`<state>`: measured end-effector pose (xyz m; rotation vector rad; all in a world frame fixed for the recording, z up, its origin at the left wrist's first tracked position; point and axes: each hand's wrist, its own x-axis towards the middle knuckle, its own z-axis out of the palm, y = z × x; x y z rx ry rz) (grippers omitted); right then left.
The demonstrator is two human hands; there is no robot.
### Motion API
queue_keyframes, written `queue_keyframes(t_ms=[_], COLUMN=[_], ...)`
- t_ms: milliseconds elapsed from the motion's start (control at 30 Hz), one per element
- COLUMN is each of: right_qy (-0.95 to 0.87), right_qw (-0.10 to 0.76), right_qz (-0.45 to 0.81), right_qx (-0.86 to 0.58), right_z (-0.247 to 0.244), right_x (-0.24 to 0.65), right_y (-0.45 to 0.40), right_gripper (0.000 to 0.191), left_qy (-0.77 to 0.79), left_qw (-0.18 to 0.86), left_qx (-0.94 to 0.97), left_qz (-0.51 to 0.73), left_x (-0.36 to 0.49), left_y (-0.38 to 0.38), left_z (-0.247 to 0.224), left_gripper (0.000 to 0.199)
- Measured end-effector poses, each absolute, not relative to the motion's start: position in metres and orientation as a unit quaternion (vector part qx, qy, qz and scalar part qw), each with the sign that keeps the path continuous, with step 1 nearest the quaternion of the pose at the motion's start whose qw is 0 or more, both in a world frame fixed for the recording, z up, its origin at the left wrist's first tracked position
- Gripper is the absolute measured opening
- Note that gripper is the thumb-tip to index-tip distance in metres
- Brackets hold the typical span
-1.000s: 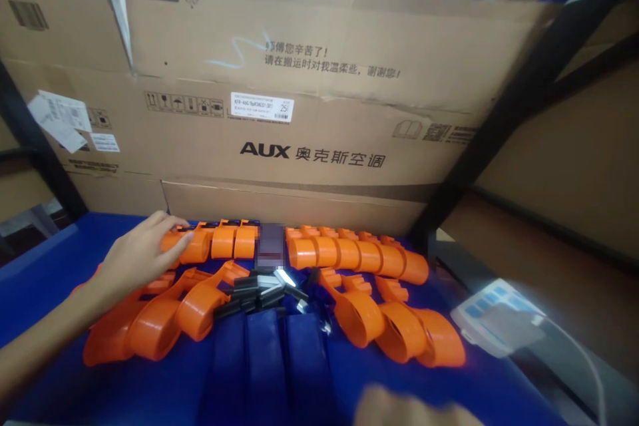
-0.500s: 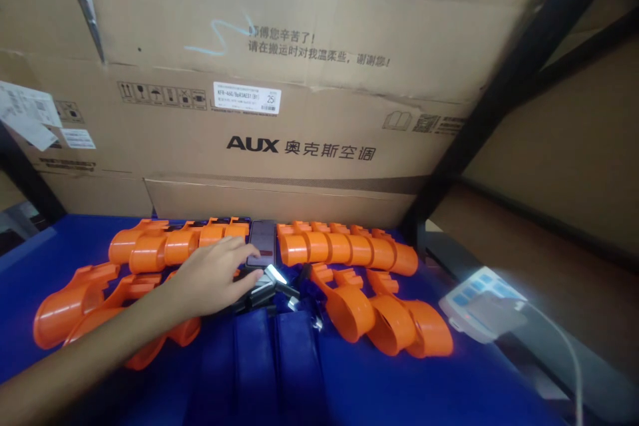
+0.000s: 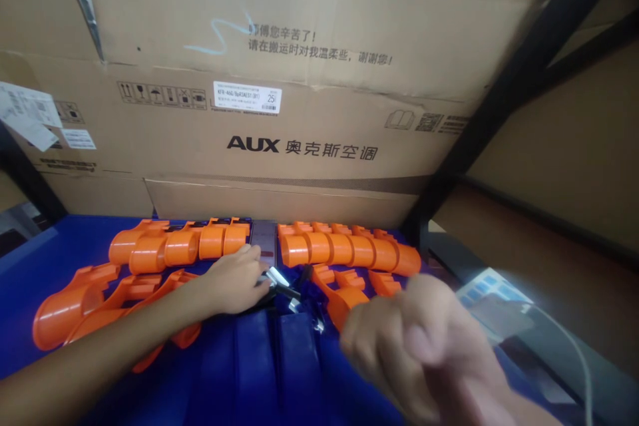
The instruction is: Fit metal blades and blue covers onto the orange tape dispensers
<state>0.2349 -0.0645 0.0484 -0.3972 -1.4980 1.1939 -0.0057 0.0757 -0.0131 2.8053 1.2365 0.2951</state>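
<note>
My left hand (image 3: 239,279) reaches over the blue surface to a small pile of dark and silver pieces (image 3: 279,283). Its fingers are bent down at the pile's left side, and what they touch is too small to tell. On the right, my right hand (image 3: 409,339) is raised close to the camera with its fingers curled in, and nothing can be made out in it. It covers part of the right-hand orange rings (image 3: 344,299). Behind the pile lies a dark grey box (image 3: 263,243). Blue straps (image 3: 254,359) run from the pile towards me.
Orange rings (image 3: 182,247) stand in rows at the left, with another row (image 3: 349,249) at the back right. A large cardboard sheet (image 3: 309,113) rises behind. At right are a black frame post (image 3: 464,140) and a white-blue device (image 3: 494,299) with a cable.
My right hand has come into view at the lower right, over the orange rings. My left hand has moved slightly right and down, and its fingers have drawn in at the pile.
</note>
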Motion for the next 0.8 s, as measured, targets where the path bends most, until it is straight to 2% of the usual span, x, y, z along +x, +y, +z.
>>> queue_keyframes(t_ms=[67,133,267,400,500,633,700,800], right_qy=[-0.599,-0.593,-0.642,-0.657,-0.663,-0.672,-0.677,-0.688], right_qw=[0.590,0.615,0.562,0.548,0.547,0.544,0.542,0.537], right_qz=[0.504,0.440,0.299,0.228,0.185,0.148,0.135,0.123], right_qx=[-0.200,-0.278,-0.427,-0.465,-0.476,-0.480,-0.479,-0.473], right_z=[0.052,0.049,0.029,0.014,0.013,0.014,0.013,0.010], right_x=[0.231,0.228,0.223,0.221,0.223,0.225,0.224,0.224], right_y=[-0.043,-0.023,0.008,0.020,0.020,0.018,0.017,0.018], right_gripper=[0.022,0.028,0.024,0.020,0.020,0.021,0.022,0.021], left_qy=[0.394,0.389,0.404,0.436,0.410,0.418,0.406,0.396], left_qw=[0.034,0.037,0.038,0.033,0.063,0.071,0.072,0.057], left_qx=[0.913,0.914,0.903,0.884,0.904,0.904,0.910,0.914], left_qz=[0.102,0.108,0.137,0.165,0.107,0.062,0.044,0.066], left_x=[-0.007,-0.009,-0.023,-0.071,-0.123,-0.168,-0.172,-0.164], left_y=[0.075,0.075,0.078,0.074,0.057,0.025,0.013,0.006], left_z=[-0.012,-0.012,-0.006,0.017,0.029,0.015,0.000,-0.018], left_gripper=[0.027,0.025,0.027,0.038,0.047,0.089,0.091,0.084])
